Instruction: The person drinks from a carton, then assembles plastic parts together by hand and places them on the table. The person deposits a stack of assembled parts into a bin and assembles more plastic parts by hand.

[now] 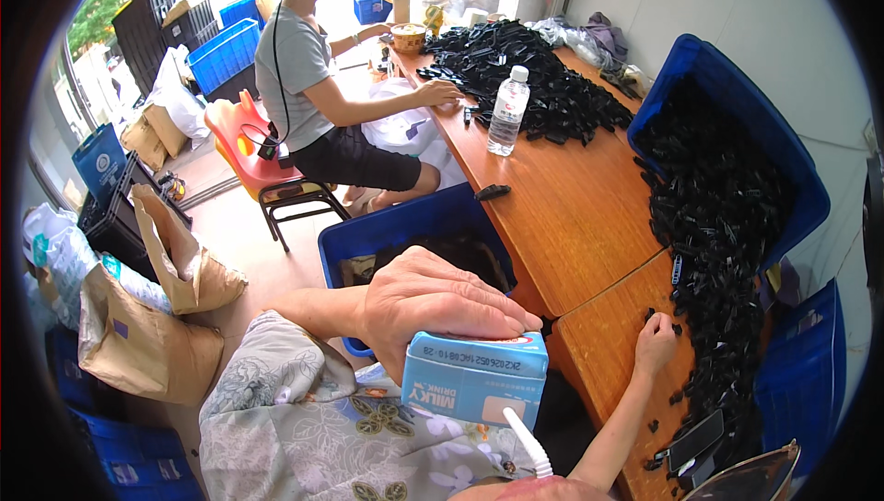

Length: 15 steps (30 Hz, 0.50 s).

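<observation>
My left hand point(442, 298) is wrapped round a blue drink carton point(474, 377), held up close in front of me. A white bendy straw point(527, 441) sticks out of the carton and reaches up to my mouth. Over the table's near right part, my right hand point(656, 344) is closed, with a small black part point(650, 313) at its fingertips. Just beyond that hand runs a long heap of small black plastic parts point(709, 308), spilling from a tilted blue bin point(686, 54). Their exact kind is too small to tell.
Across the wooden table point(552, 225), another person point(313, 77) sits by a second black heap point(525, 77). A water bottle point(508, 112) stands near that heap. A phone point(695, 438) lies near my right forearm. A blue crate point(331, 243) and paper sacks point(147, 335) are on the floor.
</observation>
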Motion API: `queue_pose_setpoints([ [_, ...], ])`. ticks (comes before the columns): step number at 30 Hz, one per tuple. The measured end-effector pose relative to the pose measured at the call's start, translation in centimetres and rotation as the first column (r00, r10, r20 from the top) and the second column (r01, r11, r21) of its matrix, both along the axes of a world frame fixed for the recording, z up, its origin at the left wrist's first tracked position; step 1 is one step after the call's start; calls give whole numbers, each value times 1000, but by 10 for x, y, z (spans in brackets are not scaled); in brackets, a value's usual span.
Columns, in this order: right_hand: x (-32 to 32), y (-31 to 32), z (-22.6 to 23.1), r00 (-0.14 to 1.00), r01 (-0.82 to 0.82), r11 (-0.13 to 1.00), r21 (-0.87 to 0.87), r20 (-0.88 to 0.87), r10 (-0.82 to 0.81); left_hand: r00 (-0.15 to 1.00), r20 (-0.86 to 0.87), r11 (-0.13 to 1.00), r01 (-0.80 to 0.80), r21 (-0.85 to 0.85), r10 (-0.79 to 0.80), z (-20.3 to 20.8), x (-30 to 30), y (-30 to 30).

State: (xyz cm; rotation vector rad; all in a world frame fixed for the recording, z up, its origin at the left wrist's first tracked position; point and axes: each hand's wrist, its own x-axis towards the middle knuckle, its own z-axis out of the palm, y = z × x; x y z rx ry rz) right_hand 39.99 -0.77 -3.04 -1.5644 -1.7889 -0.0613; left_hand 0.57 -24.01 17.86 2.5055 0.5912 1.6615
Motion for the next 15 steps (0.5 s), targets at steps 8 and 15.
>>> queue_pose_setpoints([
  [8,2,-3,1,1000,14,997,-71,-13,-15,1000,-16,998,12,-69,-14,-5,3,3],
  [15,5,3,-4,999,-39,999,-38,-40,37,997,62,993,58,-101,-52,-23,5,12],
])
